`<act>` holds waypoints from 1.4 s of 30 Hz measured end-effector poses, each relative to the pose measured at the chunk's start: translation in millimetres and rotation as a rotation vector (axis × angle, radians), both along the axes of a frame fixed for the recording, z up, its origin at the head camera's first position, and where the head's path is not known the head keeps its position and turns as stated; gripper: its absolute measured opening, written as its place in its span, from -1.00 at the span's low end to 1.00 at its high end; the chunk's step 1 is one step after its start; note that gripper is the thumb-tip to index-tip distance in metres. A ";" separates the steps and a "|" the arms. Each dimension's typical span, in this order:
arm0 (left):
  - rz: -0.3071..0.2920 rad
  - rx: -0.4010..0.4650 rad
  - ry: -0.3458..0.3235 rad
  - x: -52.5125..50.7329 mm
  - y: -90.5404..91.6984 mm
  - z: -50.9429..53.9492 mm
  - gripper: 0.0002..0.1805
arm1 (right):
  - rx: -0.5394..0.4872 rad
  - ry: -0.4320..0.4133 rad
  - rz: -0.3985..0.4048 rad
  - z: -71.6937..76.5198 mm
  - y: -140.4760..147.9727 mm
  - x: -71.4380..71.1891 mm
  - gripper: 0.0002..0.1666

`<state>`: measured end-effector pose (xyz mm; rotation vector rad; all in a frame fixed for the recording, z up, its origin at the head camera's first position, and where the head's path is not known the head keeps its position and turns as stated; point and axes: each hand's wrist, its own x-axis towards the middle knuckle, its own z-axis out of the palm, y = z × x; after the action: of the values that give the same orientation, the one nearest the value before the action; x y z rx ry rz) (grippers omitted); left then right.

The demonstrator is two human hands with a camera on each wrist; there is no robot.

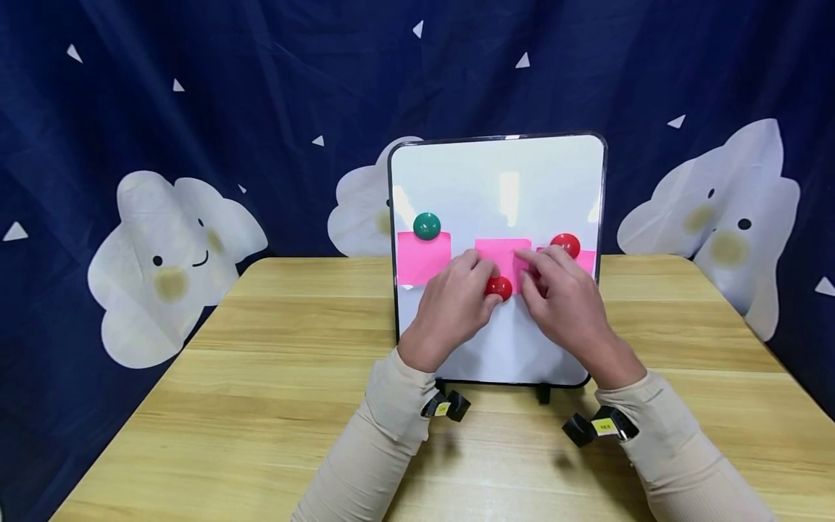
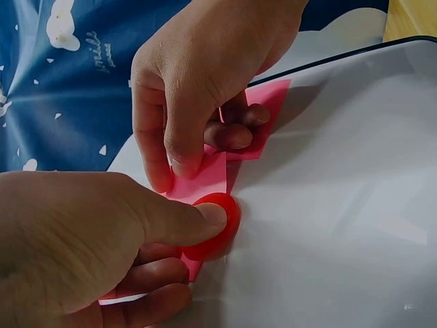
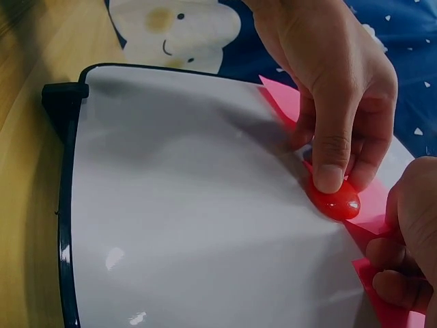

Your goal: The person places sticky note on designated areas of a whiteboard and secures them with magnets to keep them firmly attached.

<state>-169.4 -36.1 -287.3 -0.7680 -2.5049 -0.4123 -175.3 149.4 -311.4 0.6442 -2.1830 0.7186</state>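
Note:
A pink sticky note (image 1: 496,252) lies against the middle of a small upright whiteboard (image 1: 457,181). At its lower edge my left hand (image 1: 453,301) holds a round red magnet (image 1: 501,289), with the thumb on the magnet's face in the left wrist view. My right hand (image 1: 569,299) is at the note's right side, its thumb and index finger (image 2: 160,179) gripping the paper there. Its other fingers are curled. The note's lower edge stands partly off the board beside the magnet (image 3: 336,203).
To the left, another pink note (image 1: 424,264) hangs under a green magnet (image 1: 427,226). On the right, a third note (image 1: 588,261) sits below a red magnet (image 1: 565,245), partly hidden by my right hand. The board stands on black feet (image 1: 544,394) on a wooden table (image 1: 293,348).

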 end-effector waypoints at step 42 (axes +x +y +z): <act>-0.119 0.333 0.071 -5.9 0.9 1.0 -0.76 | 0.003 0.009 -0.001 -0.5 -0.8 -0.1 -0.50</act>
<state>-175.3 -35.3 -286.3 -0.7824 -2.2508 -0.8051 -175.3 148.6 -311.9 0.6468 -2.1759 0.7111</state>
